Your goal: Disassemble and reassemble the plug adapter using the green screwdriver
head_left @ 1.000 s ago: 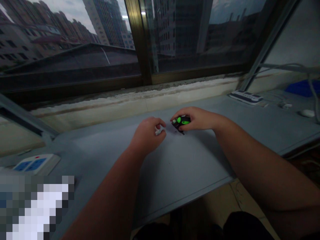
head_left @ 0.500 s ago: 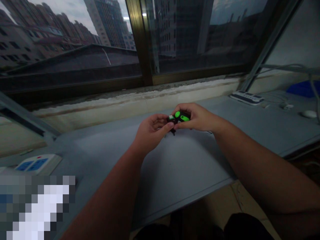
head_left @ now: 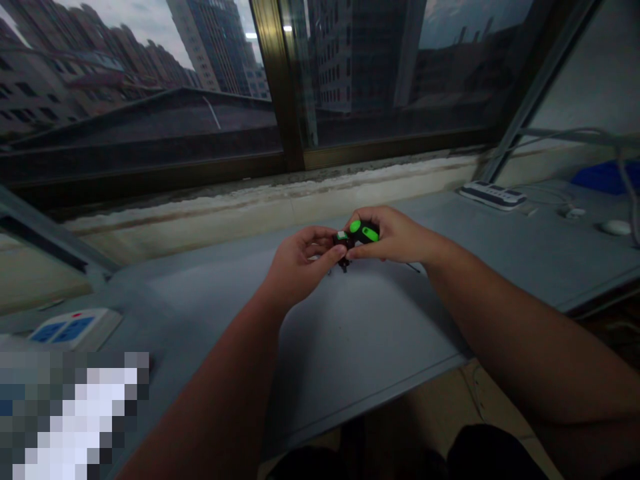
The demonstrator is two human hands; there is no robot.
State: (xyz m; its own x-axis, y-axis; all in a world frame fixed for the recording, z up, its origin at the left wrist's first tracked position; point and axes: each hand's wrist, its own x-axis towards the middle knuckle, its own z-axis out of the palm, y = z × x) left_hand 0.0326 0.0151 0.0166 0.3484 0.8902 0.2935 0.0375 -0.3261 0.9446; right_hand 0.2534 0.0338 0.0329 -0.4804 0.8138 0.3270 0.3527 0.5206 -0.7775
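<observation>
Between my hands, above the middle of the table, is a small black object with bright green patches (head_left: 371, 233). My right hand (head_left: 395, 233) is closed around its right end, thumb below and fingers over the top. Fingers and thumb of my left hand (head_left: 303, 263) pinch a small dark piece with a white and green top (head_left: 343, 236). A short dark stub hangs below that piece. The two things meet or touch between my fingertips; whether they are joined I cannot tell. A thin dark rod (head_left: 413, 268) shows on the table beside my right wrist.
The grey table (head_left: 360, 347) runs below a window. A white power strip (head_left: 493, 195) lies at the back right near cables, a white rounded object (head_left: 616, 228) and a blue item (head_left: 603, 177). On the left stands a white box with blue panels (head_left: 75, 329). Metal posts rise at both sides.
Both hands keep nearly the same place and grip. The dark piece in my left hand has shifted very slightly left, and more of the thin rod shows beside my right wrist.
</observation>
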